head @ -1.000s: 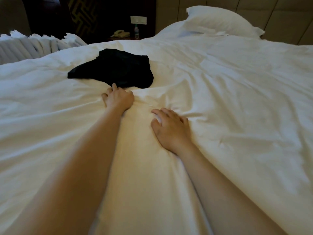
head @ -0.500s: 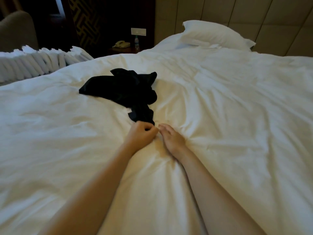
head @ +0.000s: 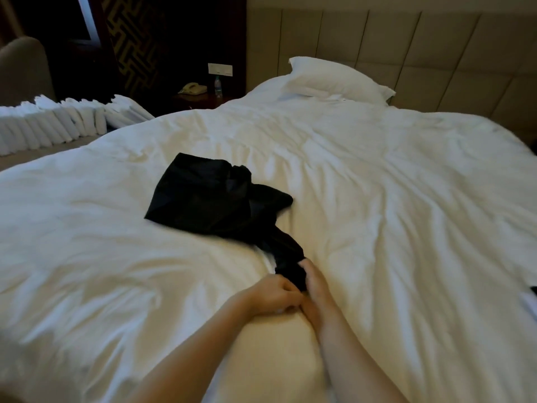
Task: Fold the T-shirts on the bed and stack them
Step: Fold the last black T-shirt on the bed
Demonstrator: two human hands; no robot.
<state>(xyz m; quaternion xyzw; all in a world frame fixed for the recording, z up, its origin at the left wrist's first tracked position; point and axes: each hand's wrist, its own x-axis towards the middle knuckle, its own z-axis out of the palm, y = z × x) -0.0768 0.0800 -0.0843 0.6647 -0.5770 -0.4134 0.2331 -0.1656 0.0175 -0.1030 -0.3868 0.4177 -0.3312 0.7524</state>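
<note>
A black T-shirt (head: 203, 196) lies crumpled on the white duvet (head: 377, 199) in the middle of the bed, with one end stretched toward me. My left hand (head: 274, 295) and my right hand (head: 315, 289) meet at that near end. Both hands grip the black fabric, fingers curled round it. The rest of the shirt spreads away to the upper left, partly bunched.
A white pillow (head: 334, 78) leans at the padded headboard (head: 406, 48). A row of folded white towels (head: 58, 123) lines the left side. A nightstand with a phone (head: 193, 89) and a small bottle (head: 218, 85) stands behind. A dark item (head: 531, 290) shows at the right edge.
My hands have drawn back toward me with the shirt's end, and the black shirt has been dragged and stretched nearer. Earlier the left hand reached out to it and the right rested on the duvet.
</note>
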